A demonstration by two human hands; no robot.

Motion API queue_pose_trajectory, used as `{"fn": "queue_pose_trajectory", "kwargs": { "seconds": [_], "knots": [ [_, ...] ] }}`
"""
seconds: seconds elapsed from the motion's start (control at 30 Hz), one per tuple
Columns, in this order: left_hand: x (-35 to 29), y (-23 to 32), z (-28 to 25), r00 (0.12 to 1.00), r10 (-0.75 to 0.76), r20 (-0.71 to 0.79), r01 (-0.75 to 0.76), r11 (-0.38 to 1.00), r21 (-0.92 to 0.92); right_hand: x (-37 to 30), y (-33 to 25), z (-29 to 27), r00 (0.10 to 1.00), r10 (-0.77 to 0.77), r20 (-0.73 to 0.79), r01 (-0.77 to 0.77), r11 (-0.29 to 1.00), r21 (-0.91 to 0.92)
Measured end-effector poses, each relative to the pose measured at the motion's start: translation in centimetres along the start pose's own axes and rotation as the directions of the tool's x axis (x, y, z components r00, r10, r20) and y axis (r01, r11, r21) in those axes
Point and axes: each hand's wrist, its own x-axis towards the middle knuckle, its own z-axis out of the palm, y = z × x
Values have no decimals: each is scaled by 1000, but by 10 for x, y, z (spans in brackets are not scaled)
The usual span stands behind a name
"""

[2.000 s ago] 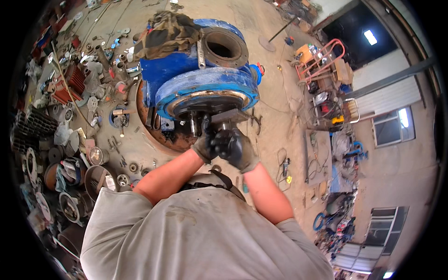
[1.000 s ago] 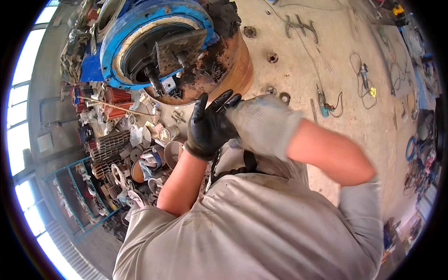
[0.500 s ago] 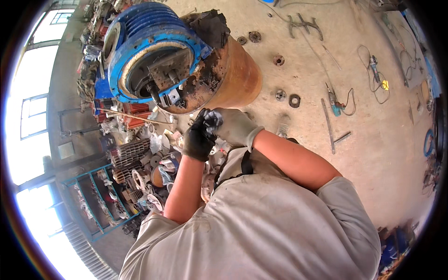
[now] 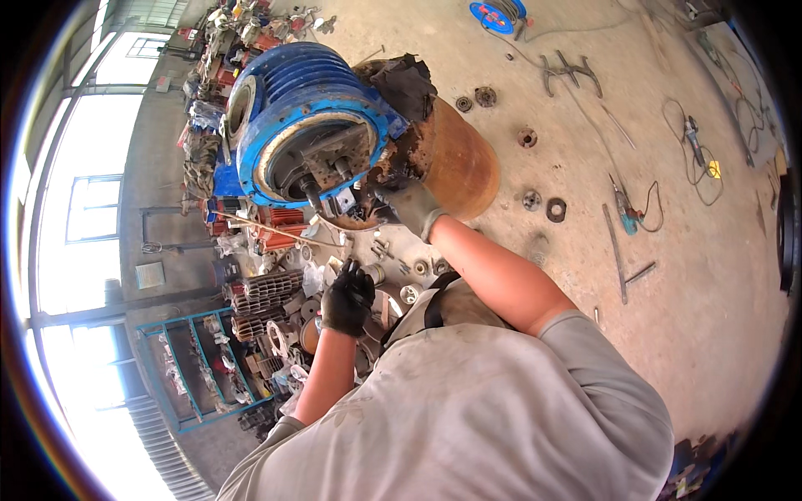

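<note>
My right hand (image 4: 411, 205), in a grey glove with dark fingers, reaches onto the top of a rusty drum (image 4: 464, 159). Its fingers are among small dark metal parts there, and their tips are blurred and hard to make out. My left hand (image 4: 348, 302), in a black glove, is raised near my body with its fingers curled closed; whatever they may hold is hidden. On the drum lies a blue ribbed motor or pump housing (image 4: 309, 79), its round open end facing me. Inside that end show a shaft (image 4: 309, 188) and a metal plate.
Ribbed metal castings (image 4: 266, 292) and other loose parts crowd the floor at left, beside a blue metal rack (image 4: 200, 367). A teal power drill (image 4: 626, 215), a grinder (image 4: 693, 142), a three-armed puller (image 4: 571, 73), several round parts and a cable reel (image 4: 499, 13) lie on the floor at right.
My hands, together half a second ago, are apart now. The right one has gone forward to the drum top; the left has dropped back toward my body. The whole view has shifted slightly.
</note>
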Motion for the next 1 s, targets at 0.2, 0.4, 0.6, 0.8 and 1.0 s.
{"fn": "queue_pose_trajectory", "kwargs": {
  "seconds": [0.2, 0.4, 0.6, 0.8, 1.0],
  "knots": [
    [16, 30, -12, 997, 4, 82, -4, 1000, 5, 24, 8, 31, 933, -29, -358, 142, 945, 294],
    [64, 74, -59, 969, -56, 242, 63, 998, -22, 26, 0, 60, 907, 25, -420, 213, 833, 511],
    [128, 113, -93, 981, 10, 192, -16, 999, 33, 21, -2, 69, 875, -146, -462, 274, 936, 222],
    [212, 131, -145, 841, 161, 516, -500, 592, 631, 17, 0, 90, 808, -165, -566, 354, 904, 242],
    [245, 128, -135, 271, -28, 962, -752, -630, 193, 7, 6, 105, 791, -178, -586, 309, 942, 132]
  ]
}}
